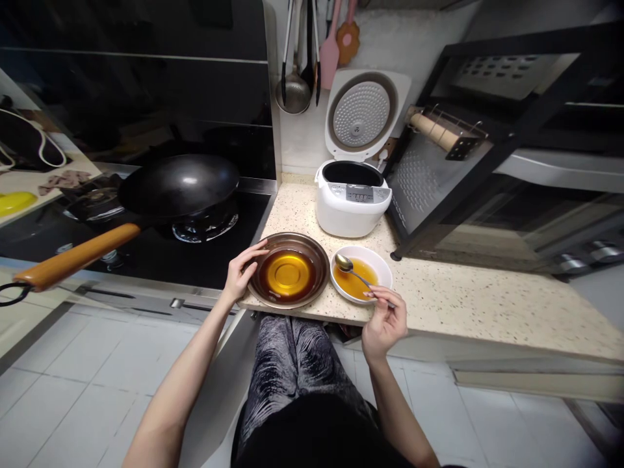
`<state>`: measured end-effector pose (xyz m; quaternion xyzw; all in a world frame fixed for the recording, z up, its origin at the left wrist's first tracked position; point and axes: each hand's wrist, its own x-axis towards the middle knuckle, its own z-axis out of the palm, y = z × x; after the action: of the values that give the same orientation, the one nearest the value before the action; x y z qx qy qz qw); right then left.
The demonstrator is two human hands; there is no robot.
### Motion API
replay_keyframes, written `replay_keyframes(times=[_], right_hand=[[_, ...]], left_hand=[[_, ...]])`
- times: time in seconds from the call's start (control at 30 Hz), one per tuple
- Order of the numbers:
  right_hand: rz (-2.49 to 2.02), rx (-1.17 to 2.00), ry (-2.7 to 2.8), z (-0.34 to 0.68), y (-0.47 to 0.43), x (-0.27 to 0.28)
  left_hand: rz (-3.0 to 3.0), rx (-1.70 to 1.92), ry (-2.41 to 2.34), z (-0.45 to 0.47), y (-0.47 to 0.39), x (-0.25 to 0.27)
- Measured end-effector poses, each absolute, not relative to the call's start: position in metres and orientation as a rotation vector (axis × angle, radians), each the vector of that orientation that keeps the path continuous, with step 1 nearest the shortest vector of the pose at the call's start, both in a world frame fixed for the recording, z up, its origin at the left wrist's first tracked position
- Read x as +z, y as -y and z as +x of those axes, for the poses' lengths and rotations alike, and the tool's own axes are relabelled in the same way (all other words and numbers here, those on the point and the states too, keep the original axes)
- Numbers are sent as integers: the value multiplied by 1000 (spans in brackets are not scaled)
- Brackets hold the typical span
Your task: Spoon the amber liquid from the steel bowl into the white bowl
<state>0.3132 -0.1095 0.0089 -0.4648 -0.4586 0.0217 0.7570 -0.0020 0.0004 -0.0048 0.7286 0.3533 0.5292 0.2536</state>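
A round metal dish (319, 260) of clear amber-brown liquid stands near the counter's front edge. My left hand (240, 272) grips its left rim, with the fingers reaching over the edge. Just right of it is a white bowl (388, 274) holding a shallower pool of orange-yellow liquid. Between the fingertips of my right hand (387, 318) is the handle of a metal spoon (344, 262). The spoon slants over the white bowl, its head above the liquid near the upper left; whether it touches the liquid, I cannot tell.
Behind the bowl a white rice cooker (353, 214) stands with its lid up. A black wok (180, 185) with a wooden handle sits on the stove at left. A black metal rack (424, 156) rises at right. Utensils, including a pink spatula (330, 55), hang on the wall.
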Motion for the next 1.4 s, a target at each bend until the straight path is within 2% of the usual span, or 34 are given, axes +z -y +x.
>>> replay_keyframes(times=[0.43, 0.77, 1.17, 1.4], right_hand=[[-956, -235, 1517, 332, 113, -5], [-887, -313, 1787, 344, 113, -16], [-974, -78, 1113, 318, 117, 10], [-934, 120, 1160, 287, 121, 12]], left_hand=[[1974, 1447, -953, -1, 0, -3], [1972, 1446, -951, 0, 0, -2], [1968, 1436, -964, -1, -1, -5], [1974, 1441, -958, 0, 0, -3]])
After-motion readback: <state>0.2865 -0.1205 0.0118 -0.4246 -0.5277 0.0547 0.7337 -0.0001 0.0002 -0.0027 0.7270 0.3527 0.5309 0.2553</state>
